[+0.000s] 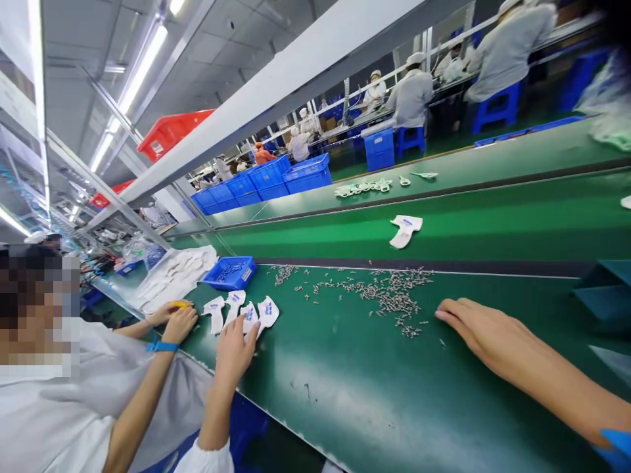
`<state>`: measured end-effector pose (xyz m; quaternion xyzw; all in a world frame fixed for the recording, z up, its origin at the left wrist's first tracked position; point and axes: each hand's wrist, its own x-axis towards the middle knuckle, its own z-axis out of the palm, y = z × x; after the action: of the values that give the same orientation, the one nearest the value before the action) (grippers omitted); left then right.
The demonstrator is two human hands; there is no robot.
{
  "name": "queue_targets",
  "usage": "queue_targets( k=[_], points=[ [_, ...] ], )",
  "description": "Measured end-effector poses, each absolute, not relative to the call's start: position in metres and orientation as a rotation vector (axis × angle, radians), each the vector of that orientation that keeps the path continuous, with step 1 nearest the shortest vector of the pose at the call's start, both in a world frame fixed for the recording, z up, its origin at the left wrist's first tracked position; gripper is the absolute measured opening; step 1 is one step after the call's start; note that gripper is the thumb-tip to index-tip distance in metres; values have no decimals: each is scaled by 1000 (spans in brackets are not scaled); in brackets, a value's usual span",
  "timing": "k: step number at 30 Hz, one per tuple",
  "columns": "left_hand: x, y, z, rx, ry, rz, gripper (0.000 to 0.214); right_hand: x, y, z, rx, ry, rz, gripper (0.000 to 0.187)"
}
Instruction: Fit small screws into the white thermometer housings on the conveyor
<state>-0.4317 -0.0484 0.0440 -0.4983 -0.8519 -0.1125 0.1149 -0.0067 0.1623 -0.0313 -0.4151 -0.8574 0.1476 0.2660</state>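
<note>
My left hand reaches over the near ends of several white curved plastic pieces with blue marks. Its index finger and thumb are apart, with the fingertips at the lower ends of the pieces; whether they touch is unclear. To the right, my right hand is low over the green bench, fingers pressed together in a pinch. Anything between those fingertips is hidden. Just left of it lies a loose spread of small metal screws.
At left, a co-worker's hands hold something yellow. Behind them stand a blue tray and a white sheet. Another white piece lies on the green belt. Pale green parts rest on the far ledge.
</note>
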Motion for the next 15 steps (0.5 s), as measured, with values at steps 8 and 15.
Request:
queue_targets(
  k=[8,15],
  points=[
    [-397,-82,1,-1561,-2441,-462,38,-9,164,-11,-1287,-2307,703,27],
    [-302,-70,-5,-1657,-2445,-646,36,-10,158,-3,-1321,-2269,919,29]
  ],
)
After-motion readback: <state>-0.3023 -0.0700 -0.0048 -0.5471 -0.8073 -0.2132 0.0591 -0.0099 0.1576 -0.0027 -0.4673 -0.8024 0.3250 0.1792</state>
